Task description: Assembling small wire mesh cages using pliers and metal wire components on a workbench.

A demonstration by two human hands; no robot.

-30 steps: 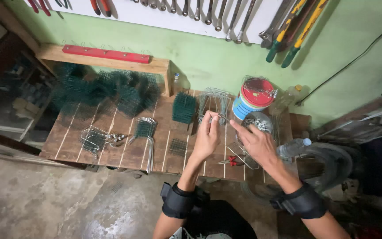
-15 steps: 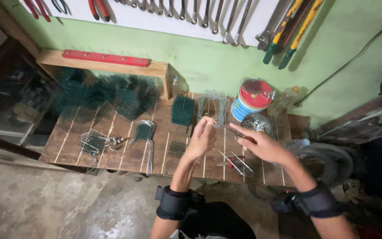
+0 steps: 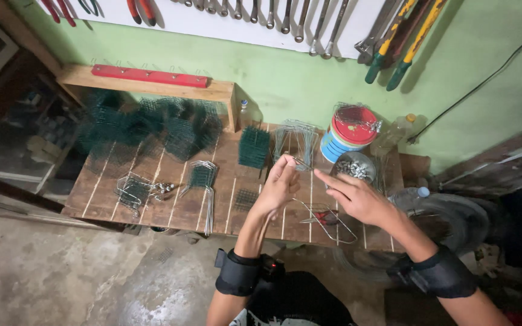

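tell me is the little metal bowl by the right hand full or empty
Not empty: the metal bowl holds a heap of small silvery pieces, beside the striped can.

Our hands meet above the middle of the bench (image 3: 152, 208), the left hand (image 3: 279, 184) just left of the right hand (image 3: 357, 196). Behind the left hand stands a bundle of bent wires (image 3: 297, 140), and left of that a small block of mesh (image 3: 254, 147). Right of the wires sits a round tin (image 3: 348, 134), with a bowl of small metal parts (image 3: 354, 168) in front of it. Under the right hand lie pliers (image 3: 322, 217) on the boards. At the bench's far left corner is a heap of mesh (image 3: 146, 124) under a wooden shelf (image 3: 146, 84). In front of the heap lie wire pieces (image 3: 137, 188). On the wall behind hang wrenches (image 3: 285, 15).
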